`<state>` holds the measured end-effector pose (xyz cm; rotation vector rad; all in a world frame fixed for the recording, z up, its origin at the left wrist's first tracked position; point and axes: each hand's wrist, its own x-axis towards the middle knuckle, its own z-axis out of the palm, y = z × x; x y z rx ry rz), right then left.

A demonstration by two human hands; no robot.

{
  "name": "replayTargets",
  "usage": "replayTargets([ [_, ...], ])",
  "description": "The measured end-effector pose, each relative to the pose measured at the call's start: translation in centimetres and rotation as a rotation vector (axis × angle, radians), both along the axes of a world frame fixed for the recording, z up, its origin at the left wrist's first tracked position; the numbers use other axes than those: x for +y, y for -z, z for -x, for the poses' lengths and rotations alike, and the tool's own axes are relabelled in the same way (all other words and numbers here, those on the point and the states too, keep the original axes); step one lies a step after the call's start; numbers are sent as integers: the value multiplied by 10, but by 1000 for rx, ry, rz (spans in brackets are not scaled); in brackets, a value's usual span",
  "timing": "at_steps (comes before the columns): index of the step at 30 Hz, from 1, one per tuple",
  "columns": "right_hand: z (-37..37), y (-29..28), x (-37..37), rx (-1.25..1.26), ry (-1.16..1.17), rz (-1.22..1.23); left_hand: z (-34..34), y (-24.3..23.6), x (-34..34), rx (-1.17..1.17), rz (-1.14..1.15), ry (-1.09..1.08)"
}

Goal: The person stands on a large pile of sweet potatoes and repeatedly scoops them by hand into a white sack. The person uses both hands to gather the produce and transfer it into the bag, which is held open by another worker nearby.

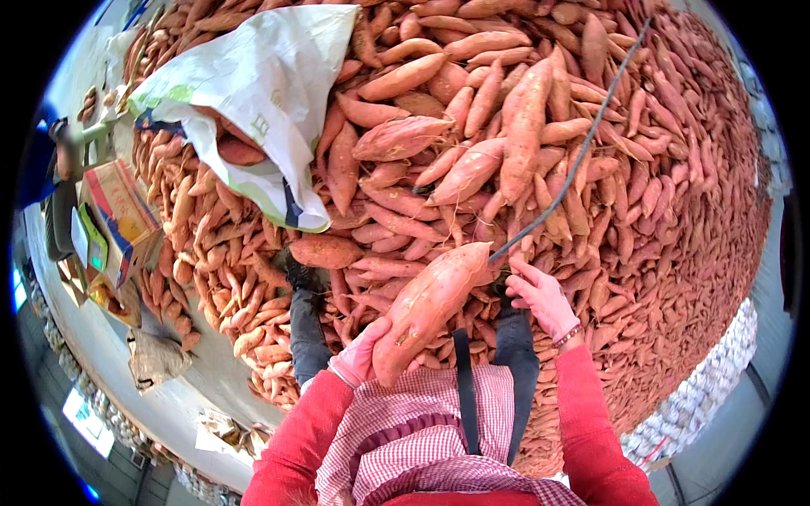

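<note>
Head view: your left hand, gripping the near end of one large sweet potato at near centre; your right hand, right of its far tip, fingers partly curled, grip impossible to tell; white sack, far left, on the sweet-potato heap.

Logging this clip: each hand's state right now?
Left hand: holding a large sweet potato.
Right hand: near the sweet potato's tip; open or pinching, can't tell.
</note>
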<state>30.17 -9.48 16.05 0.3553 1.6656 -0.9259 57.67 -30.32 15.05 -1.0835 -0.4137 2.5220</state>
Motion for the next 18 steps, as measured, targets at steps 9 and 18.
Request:
replayTargets([
  [9,-48,15,20,477,-539,64,2,-12,-2,-31,497,97],
  [18,-91,15,80,447,-608,-86,130,57,-73,-72,1481,275],
])
